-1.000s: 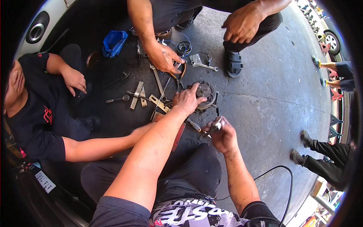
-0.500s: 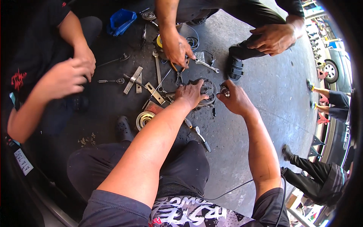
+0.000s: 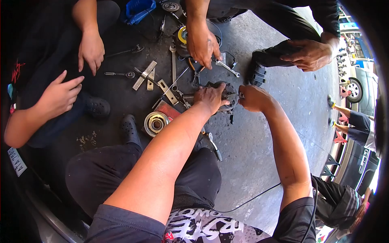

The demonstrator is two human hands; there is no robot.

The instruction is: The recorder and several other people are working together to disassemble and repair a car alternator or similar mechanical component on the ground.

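On the floor in front of me sits a dark, greasy, round metal machine part [image 3: 231, 95] with a ribbed rim. My left hand [image 3: 209, 98] grips its left side, thumb over the top face. Just right of it, my right hand [image 3: 256, 99] is closed around a small shiny metal piece [image 3: 242, 95], mostly hidden by the fingers. Left of the part lie a flat metal bar with holes [image 3: 167, 91], a crossed metal puller [image 3: 145, 76] and a ratchet [image 3: 120, 74]. A gold-coloured pulley [image 3: 156, 124] lies nearer me.
Orange-handled pliers [image 3: 197, 72] and spanners [image 3: 174, 62] lie beyond the part. A co-worker's hand [image 3: 204, 46] hangs over them; another person's hands [image 3: 60, 95] are at the left. A ratchet handle [image 3: 214, 146] lies by my knee, a blue tray [image 3: 139, 11] far off.
My right hand has turned over and closed further around the shiny piece beside the round part. The left co-worker's hands have moved apart; the far co-worker's hand has lifted off slightly from the pliers.
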